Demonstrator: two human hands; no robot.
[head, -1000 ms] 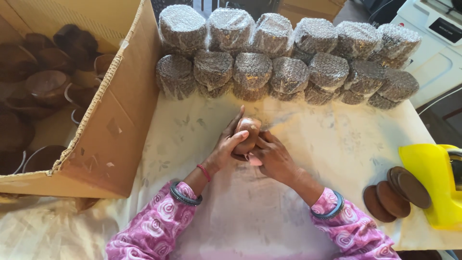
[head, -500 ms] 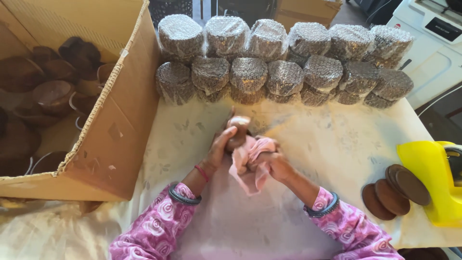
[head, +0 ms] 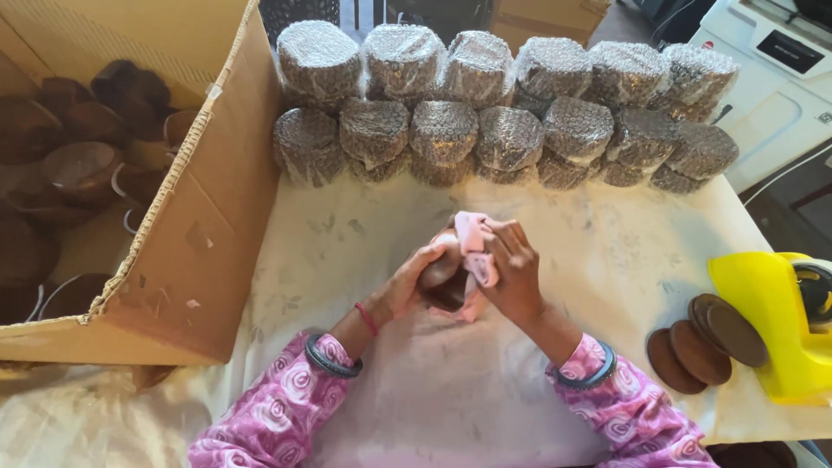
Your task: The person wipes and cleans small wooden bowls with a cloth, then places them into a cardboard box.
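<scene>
Pink cloth [head: 474,253] is pressed over a small brown bowl [head: 442,279] at the middle of the table [head: 347,251], and both hands close on it: the left hand [head: 416,279] cups the bowl from nine o'clock with its fingers curled around the rim, while the right hand [head: 513,270] pinches the cloth against the bowl from three o'clock, fingers together. Most of the bowl is hidden under cloth and fingers (only a dark curve shows), so its inside cannot be made out. At twelve o'clock stand two rows of bubble-wrapped bundles [head: 507,137]; what they hold cannot be seen through the wrap. At nine o'clock an open cardboard box [head: 204,225], cut off by the frame's edge, holds more dark bowls in shadow. At four o'clock lie brown discs [head: 700,347], just beside a yellow tape dispenser [head: 771,316], partly out of frame.
</scene>
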